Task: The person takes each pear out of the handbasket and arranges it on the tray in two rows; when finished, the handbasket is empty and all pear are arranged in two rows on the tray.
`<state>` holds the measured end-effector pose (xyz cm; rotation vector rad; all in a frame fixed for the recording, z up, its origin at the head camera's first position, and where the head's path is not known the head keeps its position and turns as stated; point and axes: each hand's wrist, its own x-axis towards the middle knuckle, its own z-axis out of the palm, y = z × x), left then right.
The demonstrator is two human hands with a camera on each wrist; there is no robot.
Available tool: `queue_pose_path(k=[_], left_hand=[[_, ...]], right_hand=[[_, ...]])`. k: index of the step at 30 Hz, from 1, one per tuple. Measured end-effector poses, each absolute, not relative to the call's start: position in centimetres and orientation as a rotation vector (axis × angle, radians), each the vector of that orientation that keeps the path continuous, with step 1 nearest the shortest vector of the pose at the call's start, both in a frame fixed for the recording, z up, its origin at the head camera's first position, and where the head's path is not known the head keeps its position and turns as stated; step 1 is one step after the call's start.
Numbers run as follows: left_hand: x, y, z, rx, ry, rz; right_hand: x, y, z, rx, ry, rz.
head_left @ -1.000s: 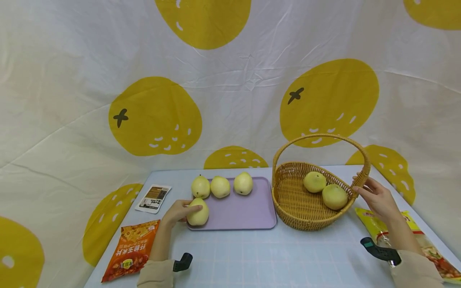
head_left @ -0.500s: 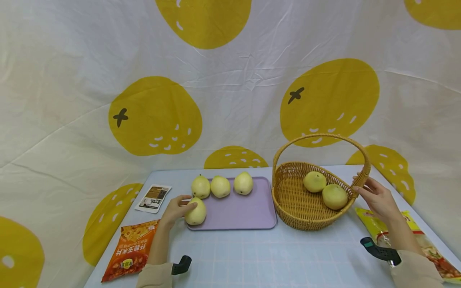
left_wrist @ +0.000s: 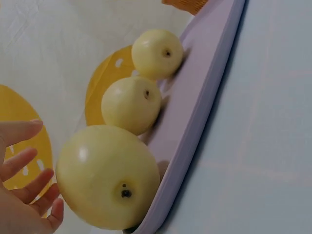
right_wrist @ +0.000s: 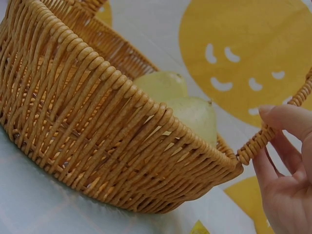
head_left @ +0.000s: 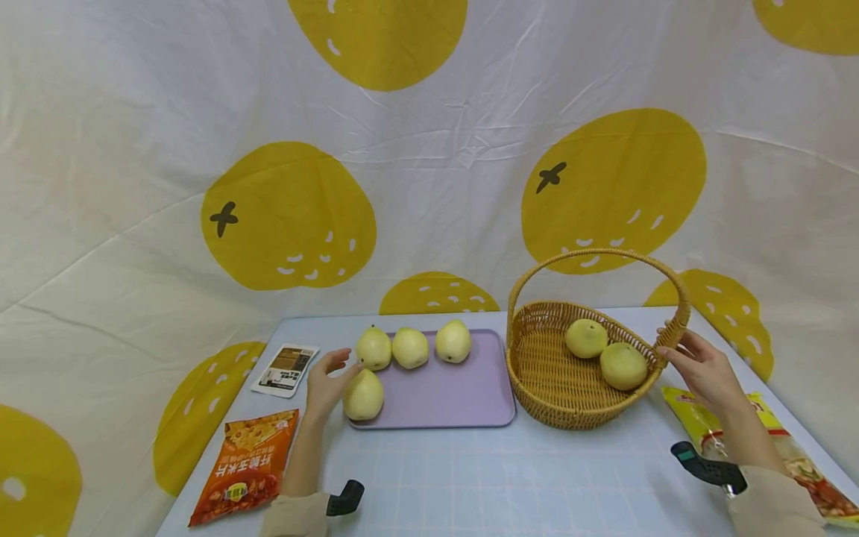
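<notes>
Pear (head_left: 363, 395) stands in the near left corner of the tray (head_left: 443, 395). Half a second ago I saw fingers on it; now the left hand (head_left: 326, 386) has drawn back just beside it, fingers loosely spread, holding nothing, though I can't tell whether a fingertip touches. On my feed the right hand (head_left: 708, 375) still pinches the handle (head_left: 682, 300) of the basket (head_left: 570, 418).

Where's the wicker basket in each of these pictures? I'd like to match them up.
Head: basket right of centre.
Left wrist: basket only a sliver at the top edge.
Right wrist: basket large, across the left and middle.
Shared landmark: the yellow-patterned cloth in the background.
</notes>
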<state>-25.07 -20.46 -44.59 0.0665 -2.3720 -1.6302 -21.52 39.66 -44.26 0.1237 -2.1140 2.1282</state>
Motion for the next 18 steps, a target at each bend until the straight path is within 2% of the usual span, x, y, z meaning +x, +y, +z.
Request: queue_pose_path(k=[4,18], left_hand=[[-24.9,-19.2,-43.8,-0.009,-2.210,-1.706],[-25.5,-11.2,-42.1,-0.577,-2.169,-2.021]], right_hand=[[-21.5,39.7,-44.2,0.100,-2.124,2.123],[-21.5,39.6,-44.2,0.093,-2.136,2.112]])
